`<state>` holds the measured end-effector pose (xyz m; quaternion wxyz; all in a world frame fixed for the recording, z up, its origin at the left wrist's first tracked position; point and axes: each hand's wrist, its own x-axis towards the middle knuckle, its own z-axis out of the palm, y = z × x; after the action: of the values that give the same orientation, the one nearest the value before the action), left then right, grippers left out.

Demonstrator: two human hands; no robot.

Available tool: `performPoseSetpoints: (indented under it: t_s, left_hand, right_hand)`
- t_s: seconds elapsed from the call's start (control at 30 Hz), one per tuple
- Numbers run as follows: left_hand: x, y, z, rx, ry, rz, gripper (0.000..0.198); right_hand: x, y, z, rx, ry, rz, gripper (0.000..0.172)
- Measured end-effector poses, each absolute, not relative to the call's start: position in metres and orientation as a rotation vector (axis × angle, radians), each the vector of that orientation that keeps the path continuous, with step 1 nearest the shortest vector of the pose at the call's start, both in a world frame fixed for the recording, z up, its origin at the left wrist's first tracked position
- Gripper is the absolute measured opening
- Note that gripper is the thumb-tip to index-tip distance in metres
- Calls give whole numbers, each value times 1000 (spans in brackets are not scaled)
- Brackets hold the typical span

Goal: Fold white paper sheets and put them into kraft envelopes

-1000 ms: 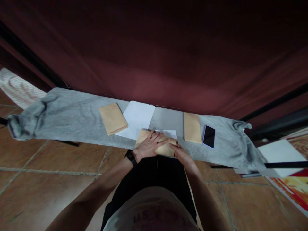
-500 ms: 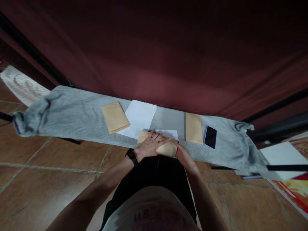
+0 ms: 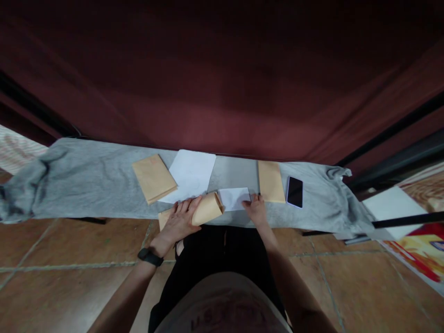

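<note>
Near the front edge of the cloth-covered bench, my left hand [image 3: 178,222] wraps over a brown paper envelope [image 3: 208,209]. Its fingers lie across the top, with the thumb at the near edge. The envelope bulges, and its gaping mouth faces right. Just beyond that mouth lies a small folded white paper [image 3: 233,198]. At the paper's right edge is my right hand [image 3: 257,212], thumb on the sheet and fingers curled close; the grip's underside is hidden.
Grey cloth [image 3: 100,180] covers the narrow bench. Another brown envelope [image 3: 154,178] overlaps white sheets [image 3: 192,171] at left. At right lie a third brown envelope [image 3: 271,182] and a phone [image 3: 294,192]. A dark red curtain [image 3: 222,101] hangs behind.
My left hand has shifted left with the envelope, which now bulges at its mouth. My right hand has left the envelope and moved to the small white paper, now uncovered.
</note>
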<state>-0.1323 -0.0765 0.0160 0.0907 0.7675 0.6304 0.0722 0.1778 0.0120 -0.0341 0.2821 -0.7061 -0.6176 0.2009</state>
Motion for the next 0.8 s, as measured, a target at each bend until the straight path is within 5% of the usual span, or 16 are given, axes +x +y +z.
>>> performPoseSetpoints:
  t_s: [0.13,0.47,0.67,0.8]
  left_hand:
    - [-128,-77,17,2280,1913,233,111]
    - [-131,-81,16,2269,1959,246,108]
    - [-128,-79,11,2240,1948,266,112]
    - [-125,-76,7,2218,1912,313,113]
  right_hand:
    - [166,20,-34,-2004,-1684,528,42]
    - [183,21,-35,-1704,-1277,977,15]
    - [192,7,-23,-1436,-1115,1107,35]
    - [191,-4,-17,-1336,-1193,1172,28]
